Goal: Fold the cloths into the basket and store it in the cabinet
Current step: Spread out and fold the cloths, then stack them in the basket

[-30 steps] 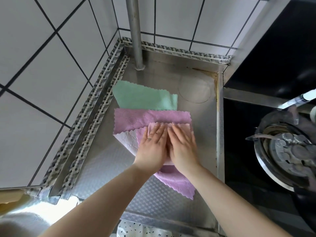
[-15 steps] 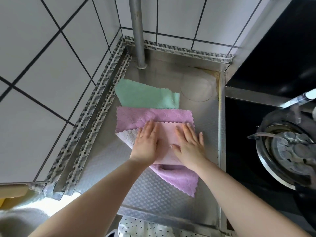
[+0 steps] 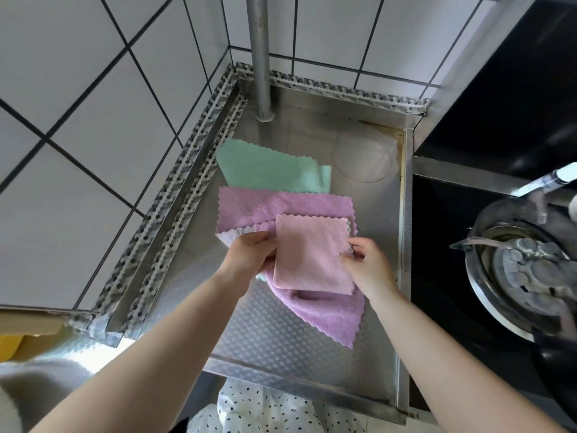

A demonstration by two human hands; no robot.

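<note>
Reaching in from the near edge, two bare forearms meet over the steel counter [image 3: 268, 332], above a spotted garment at the bottom of the view. The left hand [image 3: 249, 254] grasps the left edge of a folded pink cloth [image 3: 312, 254], its fingers curled round the hem. The right hand [image 3: 367, 267] pinches the same cloth at its right edge between thumb and fingertips. So the small pink square is held between both hands, seemingly raised a little over the pile; whether it touches the cloth beneath I cannot tell.

Under it lies a lilac cloth [image 3: 324, 314], unfolded, one scalloped corner pointing toward the near right of the counter and its upper band spreading left behind the hands. A white cloth [image 3: 229, 238] peeks out at the lilac one's left edge. Farther back, a mint green cloth [image 3: 268, 167] lies flat, partly tucked beneath the lilac one.

Beyond that a metal pipe [image 3: 260, 54] rises from the counter's far corner against the white tiled wall [image 3: 93, 98]. Off to the right, a metal pot [image 3: 527, 270] sits in a dark sink.
</note>
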